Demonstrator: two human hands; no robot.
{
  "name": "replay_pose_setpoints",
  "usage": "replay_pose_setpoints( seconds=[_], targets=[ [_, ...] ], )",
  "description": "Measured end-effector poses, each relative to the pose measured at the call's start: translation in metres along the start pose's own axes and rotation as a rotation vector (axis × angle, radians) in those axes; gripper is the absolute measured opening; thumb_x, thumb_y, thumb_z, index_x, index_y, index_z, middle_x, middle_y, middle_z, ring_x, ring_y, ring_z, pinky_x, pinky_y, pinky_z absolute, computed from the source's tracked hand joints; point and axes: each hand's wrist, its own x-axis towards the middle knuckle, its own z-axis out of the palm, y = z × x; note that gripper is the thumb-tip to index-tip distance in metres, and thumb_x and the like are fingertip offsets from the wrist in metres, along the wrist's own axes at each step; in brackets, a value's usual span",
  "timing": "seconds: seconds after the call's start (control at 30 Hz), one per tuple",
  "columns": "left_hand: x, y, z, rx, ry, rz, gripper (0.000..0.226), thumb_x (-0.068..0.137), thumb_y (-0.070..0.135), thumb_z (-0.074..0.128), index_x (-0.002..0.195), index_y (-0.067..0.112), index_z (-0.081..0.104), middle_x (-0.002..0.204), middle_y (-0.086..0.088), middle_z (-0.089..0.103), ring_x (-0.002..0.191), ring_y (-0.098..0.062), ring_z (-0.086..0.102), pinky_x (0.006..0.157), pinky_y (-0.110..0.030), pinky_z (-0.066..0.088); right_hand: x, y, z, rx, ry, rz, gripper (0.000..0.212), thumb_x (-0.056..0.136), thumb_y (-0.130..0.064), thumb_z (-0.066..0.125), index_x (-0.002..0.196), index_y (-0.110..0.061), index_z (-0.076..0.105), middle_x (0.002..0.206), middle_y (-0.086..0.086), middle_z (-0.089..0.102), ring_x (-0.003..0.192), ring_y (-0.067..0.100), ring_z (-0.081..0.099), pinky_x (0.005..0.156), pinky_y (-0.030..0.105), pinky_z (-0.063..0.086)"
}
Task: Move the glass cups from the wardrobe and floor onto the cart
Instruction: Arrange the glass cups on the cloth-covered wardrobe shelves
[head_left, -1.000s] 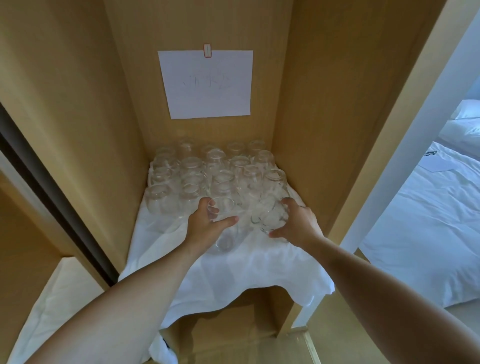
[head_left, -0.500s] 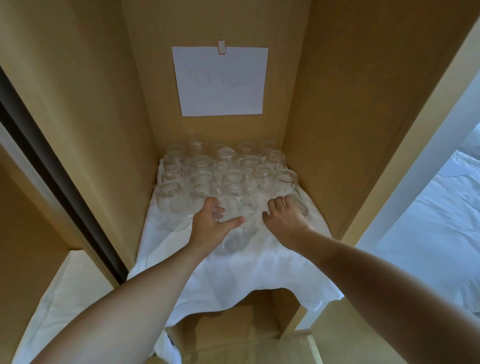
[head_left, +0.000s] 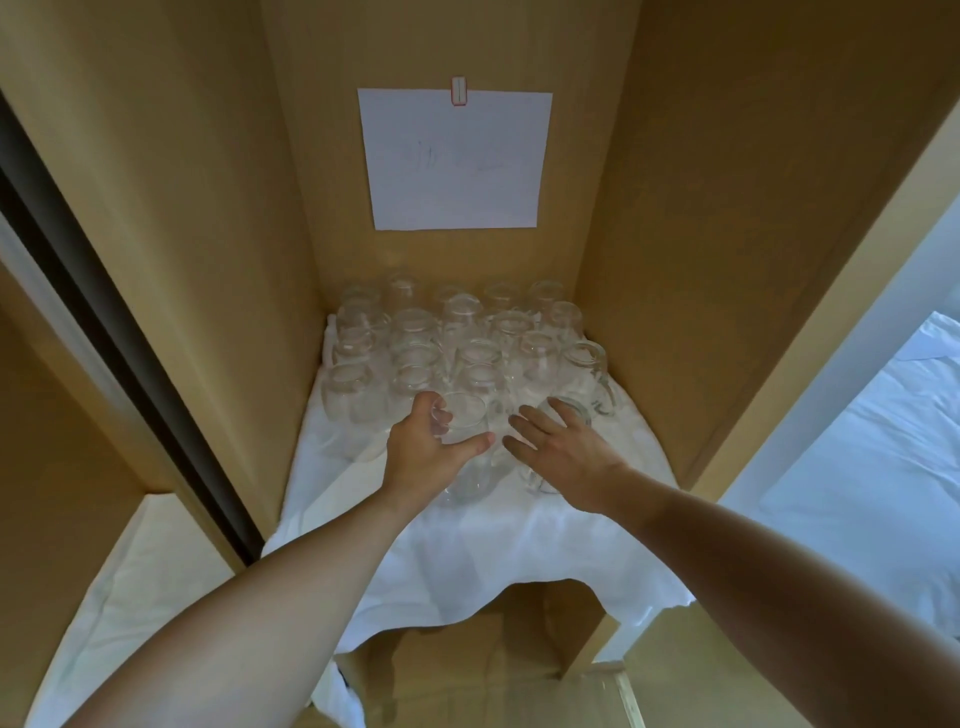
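Centre of frame: the left hand (head_left: 423, 457) grasps a front cup (head_left: 467, 431), fingers curled round its left side and thumb across its near side, while the right hand (head_left: 563, 454) lies with straight, spread fingers over another cup (head_left: 571, 410) just to the right. Both cups stand on a white cloth (head_left: 467, 561) draped over the wardrobe (head_left: 675, 208) shelf, at the front of a cluster of cups (head_left: 457, 338) filling the shelf's rear. A paper sheet (head_left: 454, 161) hangs on the back panel, upper centre.
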Motion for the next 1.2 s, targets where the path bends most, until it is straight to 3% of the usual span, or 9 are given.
replay_pose_setpoints(
  seconds=[0.1,0.23,0.33,0.4,0.5,0.6,0.77,0.87,1.2],
  targets=[
    [-0.001,0.000,0.002,0.011,-0.033,0.022,0.079,0.044,0.076,0.081,0.105,0.036,0.049,0.100,0.013,0.062,0.094,-0.007,0.062,0.080,-0.025,0.052,-0.004,0.017,0.008,0.285,-0.050,0.149,0.110,0.078,-0.014,0.074,0.160,-0.033,0.002,0.167,0.011,-0.009,0.155,0.036,-0.006,0.124,0.055,0.011],
    [0.002,-0.001,0.002,0.015,-0.051,0.015,0.081,0.046,0.074,0.082,0.109,0.036,0.049,0.102,0.013,0.062,0.096,-0.004,0.061,0.079,-0.022,0.050,-0.005,0.034,0.005,0.921,-0.003,0.364,0.101,0.073,-0.010,0.068,0.155,-0.047,0.022,0.166,0.003,0.014,0.150,0.030,0.022,0.112,0.040,0.040],
    [0.005,-0.003,0.003,0.021,-0.063,0.010,0.074,0.056,0.060,0.091,0.112,0.037,0.048,0.103,0.012,0.063,0.096,-0.001,0.060,0.076,-0.016,0.046,0.009,0.037,-0.004,1.036,0.064,0.612,0.070,0.090,-0.055,0.053,0.154,-0.034,0.032,0.154,0.015,0.036,0.139,0.035,0.042,0.106,0.044,0.045],
    [0.006,-0.004,0.003,0.024,-0.067,0.008,0.074,0.057,0.059,0.092,0.113,0.039,0.047,0.102,0.012,0.063,0.095,0.000,0.060,0.075,-0.013,0.044,0.017,0.034,-0.007,0.907,-0.091,0.706,0.092,0.084,-0.085,0.038,0.149,-0.021,0.041,0.142,0.020,0.048,0.128,0.037,0.052,0.093,0.041,0.049],
    [0.006,-0.002,0.002,0.019,-0.089,-0.004,0.081,0.046,0.071,0.083,0.112,0.041,0.047,0.103,0.013,0.062,0.096,-0.001,0.061,0.078,-0.017,0.047,0.026,0.036,-0.015,0.974,-0.149,0.758,0.073,0.076,-0.077,0.065,0.108,-0.012,0.062,0.106,0.008,0.067,0.094,0.025,0.066,0.070,0.032,0.054],
    [0.007,-0.004,0.000,0.034,-0.096,-0.011,0.084,0.044,0.075,0.080,0.113,0.041,0.046,0.104,0.013,0.061,0.097,-0.003,0.061,0.079,-0.020,0.050,0.031,0.043,-0.020,1.105,-0.085,0.787,0.053,0.066,-0.055,0.088,0.078,-0.018,0.051,0.086,0.001,0.060,0.074,0.016,0.058,0.054,0.025,0.044],
    [0.006,-0.006,0.000,0.069,-0.110,0.013,0.083,0.050,0.068,0.086,0.117,0.038,0.046,0.106,0.011,0.062,0.099,-0.004,0.061,0.084,-0.027,0.054,0.039,0.043,-0.018,1.160,-0.005,0.736,0.071,0.059,-0.039,0.094,0.119,-0.013,0.065,0.117,0.002,0.064,0.095,0.015,0.056,0.056,0.017,0.036],
    [0.006,-0.007,0.000,0.074,-0.114,0.023,0.079,0.058,0.055,0.093,0.118,0.036,0.045,0.106,0.009,0.062,0.101,-0.008,0.062,0.086,-0.027,0.053,0.047,0.039,-0.017,1.233,0.055,0.718,0.090,0.060,-0.028,0.094,0.140,-0.010,0.057,0.138,0.005,0.059,0.122,0.020,0.058,0.079,0.018,0.044],
    [-0.001,-0.012,0.000,0.045,-0.119,0.026,0.087,0.060,0.054,0.093,0.130,0.034,0.044,0.114,0.008,0.062,0.108,-0.012,0.061,0.091,-0.025,0.051,0.052,0.037,-0.006,1.299,0.104,0.683,0.080,0.075,-0.018,0.085,0.146,-0.018,0.049,0.141,0.007,0.056,0.118,0.020,0.058,0.077,0.017,0.043]
  ],
)
